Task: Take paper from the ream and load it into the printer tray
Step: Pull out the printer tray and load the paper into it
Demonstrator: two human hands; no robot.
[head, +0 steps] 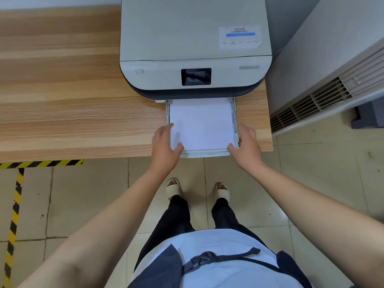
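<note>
Wooden table (62, 90) carries printer (195, 48), right end

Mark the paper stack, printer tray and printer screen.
paper stack (202, 123): head view, middle of the top sheet.
printer tray (204, 155): head view, front lip below the paper.
printer screen (196, 76): head view, centre of the dark display.
</note>
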